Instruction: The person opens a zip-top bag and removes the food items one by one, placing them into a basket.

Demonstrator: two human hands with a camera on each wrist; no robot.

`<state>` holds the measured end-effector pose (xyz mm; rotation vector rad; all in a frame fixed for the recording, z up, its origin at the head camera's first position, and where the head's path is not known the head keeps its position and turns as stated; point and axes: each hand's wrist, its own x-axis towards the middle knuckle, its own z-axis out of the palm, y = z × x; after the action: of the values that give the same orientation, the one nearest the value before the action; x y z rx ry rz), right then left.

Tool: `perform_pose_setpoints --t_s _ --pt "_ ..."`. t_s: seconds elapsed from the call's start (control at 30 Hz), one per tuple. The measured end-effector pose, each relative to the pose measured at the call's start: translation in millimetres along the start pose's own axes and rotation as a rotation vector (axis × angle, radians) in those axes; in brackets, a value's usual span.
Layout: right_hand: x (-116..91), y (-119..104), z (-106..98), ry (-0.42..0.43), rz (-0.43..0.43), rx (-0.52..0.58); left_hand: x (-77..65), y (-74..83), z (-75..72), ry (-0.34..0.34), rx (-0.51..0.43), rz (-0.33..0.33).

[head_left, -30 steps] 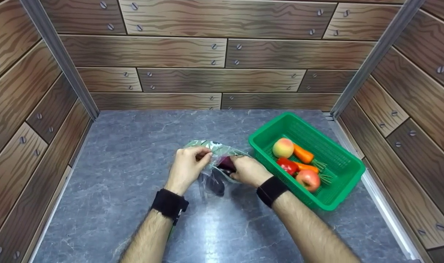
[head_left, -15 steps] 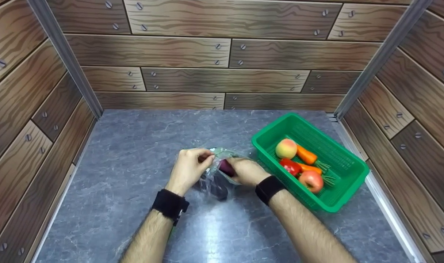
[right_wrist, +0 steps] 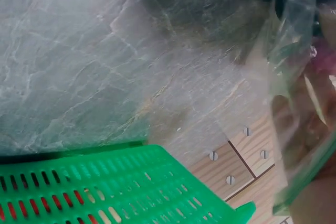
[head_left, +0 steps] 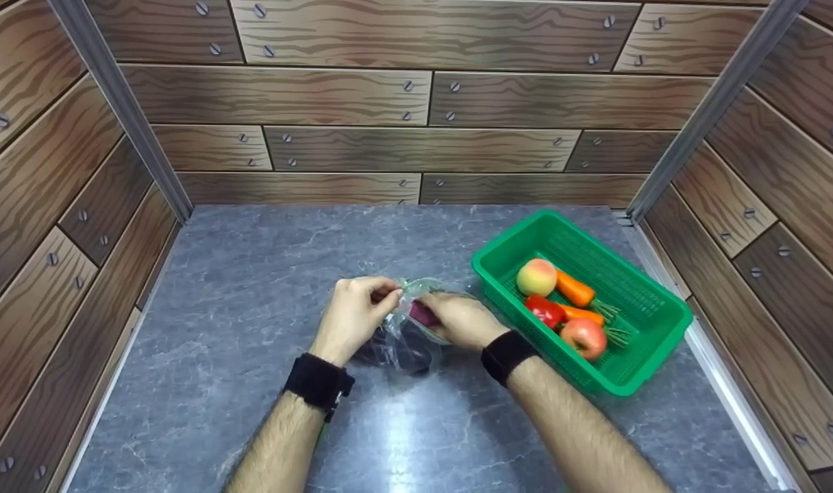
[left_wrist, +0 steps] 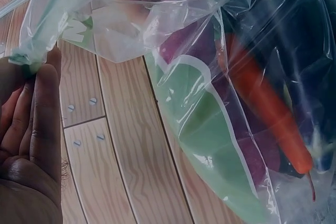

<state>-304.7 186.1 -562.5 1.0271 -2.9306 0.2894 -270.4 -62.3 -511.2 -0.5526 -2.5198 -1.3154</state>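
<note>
My left hand (head_left: 357, 309) pinches the rim of a clear plastic zip bag (left_wrist: 205, 119) with green print, between thumb and fingertips. My right hand (head_left: 464, 318) reaches into the bag's mouth and grips a purple eggplant (head_left: 425, 313); the plastic and hand partly hide it. Through the film in the left wrist view, an orange carrot (left_wrist: 268, 108) lies against dark, glossy shapes. A dark eggplant (head_left: 409, 349) shows low in the bag in the head view. In the right wrist view, blurred fingers (right_wrist: 299, 124) show behind the plastic.
A green basket (head_left: 639, 301) stands right of the hands. In it lie a peach (head_left: 536, 277), a red pepper (head_left: 544, 311), an apple (head_left: 583, 338) and two carrots (head_left: 575, 287). Wood-patterned walls (head_left: 348, 99) enclose the grey marbled table (head_left: 252, 260).
The bag's mouth has come slightly lower and nearer, and its contents have sagged downward. My right hand has shifted a little with the purple eggplant; my left keeps its pinch.
</note>
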Motion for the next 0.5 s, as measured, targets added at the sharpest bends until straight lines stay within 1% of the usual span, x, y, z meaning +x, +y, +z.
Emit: perform_pose_setpoints --t_s 0.13,0.2,0.27,0.33,0.5 --pt "1 -2 -8 -0.008 0.024 0.033 0.9 0.4 -2.0 0.01 -0.013 -0.004" --pt "1 -4 -13 0.008 0.032 0.049 1.1 0.4 -3.2 0.019 -0.012 -0.005" --pt "0 -6 -18 0.043 0.036 0.047 1.3 0.3 -4.5 0.03 -0.009 -0.003" --pt "-1 -9 -24 0.089 0.037 0.023 1.6 0.2 -5.7 0.039 -0.006 -0.001" --pt "-6 -15 -34 0.18 0.027 -0.089 2.1 0.6 -8.2 0.052 -0.006 0.001"
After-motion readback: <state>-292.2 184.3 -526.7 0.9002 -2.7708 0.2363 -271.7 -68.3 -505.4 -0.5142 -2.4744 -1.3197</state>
